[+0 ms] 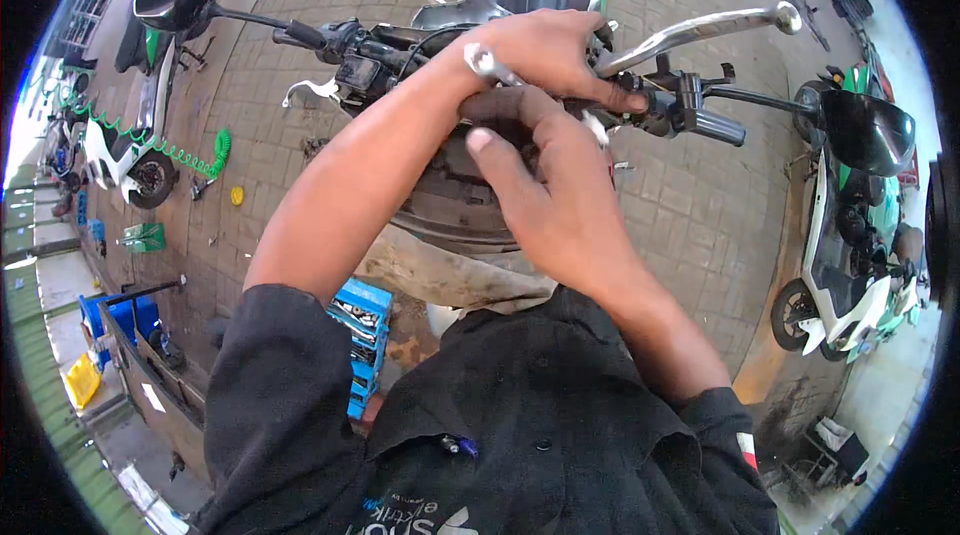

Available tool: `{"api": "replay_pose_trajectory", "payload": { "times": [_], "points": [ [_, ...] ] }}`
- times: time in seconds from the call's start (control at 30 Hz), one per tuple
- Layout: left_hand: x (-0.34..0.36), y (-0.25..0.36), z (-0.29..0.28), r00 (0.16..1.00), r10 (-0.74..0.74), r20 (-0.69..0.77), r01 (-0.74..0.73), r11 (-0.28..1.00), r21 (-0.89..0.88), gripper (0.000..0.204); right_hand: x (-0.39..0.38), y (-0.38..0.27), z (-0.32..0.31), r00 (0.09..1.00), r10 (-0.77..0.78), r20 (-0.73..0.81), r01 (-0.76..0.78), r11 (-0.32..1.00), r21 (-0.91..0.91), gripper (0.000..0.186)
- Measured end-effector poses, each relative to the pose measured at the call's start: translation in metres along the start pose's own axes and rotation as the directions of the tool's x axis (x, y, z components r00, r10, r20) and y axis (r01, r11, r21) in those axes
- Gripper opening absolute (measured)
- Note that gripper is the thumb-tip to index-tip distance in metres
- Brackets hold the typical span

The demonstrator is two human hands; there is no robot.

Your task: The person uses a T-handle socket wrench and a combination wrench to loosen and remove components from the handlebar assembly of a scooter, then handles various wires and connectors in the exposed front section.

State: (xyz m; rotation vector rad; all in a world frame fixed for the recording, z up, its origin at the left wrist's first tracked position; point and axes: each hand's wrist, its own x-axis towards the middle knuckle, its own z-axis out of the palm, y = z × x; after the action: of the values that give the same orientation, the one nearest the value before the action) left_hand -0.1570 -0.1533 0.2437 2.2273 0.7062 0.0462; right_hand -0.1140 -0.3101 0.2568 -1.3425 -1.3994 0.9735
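My left arm crosses in front of the scooter's handlebar [765, 97]. My left hand [550, 50] is closed around the inner end of a silver brake lever [690, 35] with a rounded tip; the thumb presses beside the black switch housing [660, 110]. Just below, my right hand [555, 150] is closed on a wrench [482, 61], its ring end showing beyond the fingers near my left wrist. The hands hide the middle of the handlebar and the wrench's other end. A white lever [312, 92] sits at the left side of the handlebar.
Mirrors [174, 1] stick out on both sides. A blue toolbox [362, 335] with tools stands low by my left elbow. A white scooter [850, 265] is parked at the right. A green coiled hose [218, 157] and a yellow cap [237, 196] lie at the left.
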Motion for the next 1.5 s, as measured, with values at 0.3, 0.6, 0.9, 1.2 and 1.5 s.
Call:
{"api": "replay_pose_trajectory", "payload": {
  "times": [0.3,0.6,0.9,1.2,1.5],
  "points": [
    [0.001,-0.008,0.013,0.99,0.037,-0.134,-0.037,0.999,0.004,0.103,0.01,0.031,-0.007,0.988,0.01,-0.152,0.002,0.997,0.081,0.031],
    [-0.001,-0.016,0.006,0.992,-0.027,-0.122,0.016,0.996,-0.084,0.096,0.023,0.022,-0.005,0.958,-0.124,-0.259,0.014,0.921,-0.39,0.046],
    [-0.022,-0.018,-0.008,0.998,-0.067,0.006,0.067,0.994,-0.085,0.086,-0.043,-0.007,-0.08,0.873,-0.439,-0.214,0.393,0.892,-0.224,0.017],
    [-0.033,0.033,0.022,0.925,-0.214,-0.312,0.271,0.95,0.152,0.078,-0.042,-0.054,-0.249,0.934,-0.243,-0.262,0.335,0.853,0.401,0.03],
    [-0.043,0.084,0.082,0.525,-0.283,-0.803,0.652,0.74,0.166,0.064,0.044,-0.005,-0.174,0.849,-0.527,-0.046,0.513,0.842,-0.168,0.056]
  ]
}}
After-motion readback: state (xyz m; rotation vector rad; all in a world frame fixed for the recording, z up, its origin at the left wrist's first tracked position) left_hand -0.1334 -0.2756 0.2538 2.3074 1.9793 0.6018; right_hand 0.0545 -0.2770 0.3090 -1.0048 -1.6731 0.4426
